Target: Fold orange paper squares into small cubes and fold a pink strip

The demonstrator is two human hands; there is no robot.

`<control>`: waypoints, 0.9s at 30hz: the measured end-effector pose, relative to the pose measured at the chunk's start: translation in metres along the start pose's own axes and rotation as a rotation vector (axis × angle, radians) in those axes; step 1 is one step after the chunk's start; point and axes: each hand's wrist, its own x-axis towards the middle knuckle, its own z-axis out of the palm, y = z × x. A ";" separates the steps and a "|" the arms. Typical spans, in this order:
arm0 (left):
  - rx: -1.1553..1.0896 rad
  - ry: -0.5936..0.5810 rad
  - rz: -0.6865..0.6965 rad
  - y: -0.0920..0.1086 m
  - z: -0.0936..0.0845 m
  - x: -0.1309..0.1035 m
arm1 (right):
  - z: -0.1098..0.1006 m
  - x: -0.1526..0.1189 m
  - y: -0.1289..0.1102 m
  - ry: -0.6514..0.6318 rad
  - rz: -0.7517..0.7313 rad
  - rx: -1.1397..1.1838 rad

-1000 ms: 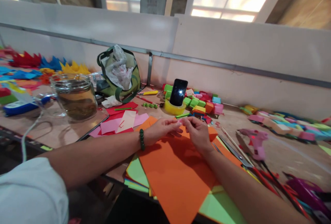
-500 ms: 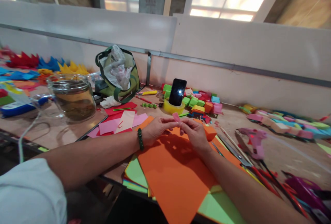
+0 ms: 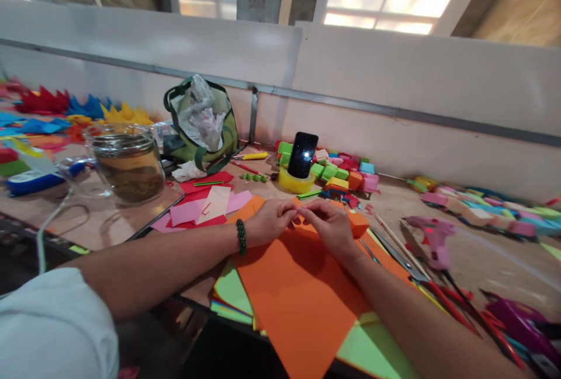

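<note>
My left hand, with a green bead bracelet at the wrist, and my right hand meet at the fingertips. Both are closed in a pinch on a small pink paper piece, mostly hidden by the fingers. Below them lies a large orange paper sheet on a stack of light green paper. Close to my right hand are a small orange paper box and scissors with red handles. Left of my left hand, pink and red paper pieces overlap.
Behind my hands a phone leans on a yellow tape roll, beside several small coloured paper blocks. At right lie a pink glue gun and a purple tool. A glass teapot and green bag stand left.
The pink paper piece, which stuck up above my fingertips, now sits lower and is mostly covered. My fingers have curled closer around it; the view has shifted slightly.
</note>
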 end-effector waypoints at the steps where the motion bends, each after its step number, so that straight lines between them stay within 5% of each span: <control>1: 0.033 -0.005 0.005 0.000 -0.001 0.000 | 0.000 -0.001 0.001 0.015 -0.054 -0.048; 8: 0.089 -0.020 0.048 -0.003 -0.002 -0.002 | -0.003 -0.003 -0.002 -0.003 -0.308 -0.246; 19: -0.145 -0.023 -0.069 -0.002 0.001 0.000 | -0.001 -0.003 -0.003 -0.030 -0.216 -0.271; 27: -0.164 0.002 -0.056 -0.007 0.001 0.001 | 0.000 0.002 -0.006 -0.049 0.110 0.084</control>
